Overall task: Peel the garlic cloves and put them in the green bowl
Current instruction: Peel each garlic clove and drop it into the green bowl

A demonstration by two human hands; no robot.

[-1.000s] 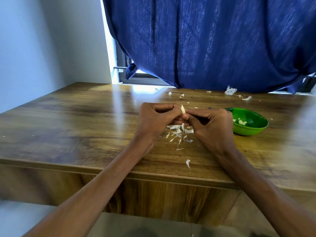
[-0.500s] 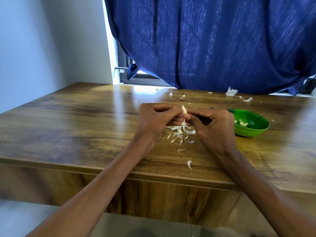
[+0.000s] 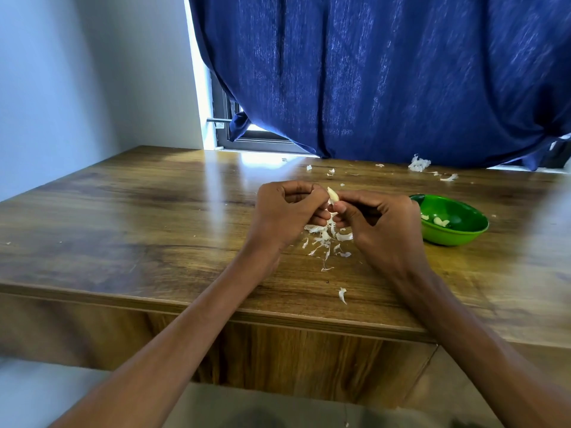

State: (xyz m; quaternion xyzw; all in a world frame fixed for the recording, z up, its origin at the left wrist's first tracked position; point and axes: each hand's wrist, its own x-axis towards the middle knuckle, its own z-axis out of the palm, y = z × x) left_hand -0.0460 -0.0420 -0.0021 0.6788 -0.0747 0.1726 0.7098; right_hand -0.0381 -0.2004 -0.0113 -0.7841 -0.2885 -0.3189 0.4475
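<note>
A pale garlic clove [image 3: 333, 194] is pinched between the fingertips of my left hand [image 3: 287, 213] and my right hand [image 3: 378, 225], held above the wooden table [image 3: 139, 230]. Only its upper tip shows; the rest is hidden by the fingers. A strip of skin hangs from it between the hands. Under the hands lies a heap of white garlic skins [image 3: 327, 239]. To the right of my right hand the green bowl [image 3: 454, 234] stands on the table, with a few peeled cloves [image 3: 440, 221] inside.
More skin scraps [image 3: 418, 164] lie at the table's far edge under the blue curtain [image 3: 386, 72], and one scrap [image 3: 342, 295] near the front edge. A window frame [image 3: 228, 131] and a white wall stand at the back left.
Both hands have stayed together on the clove with only small finger shifts; the clove is turned slightly. The camera view has shifted a little.
</note>
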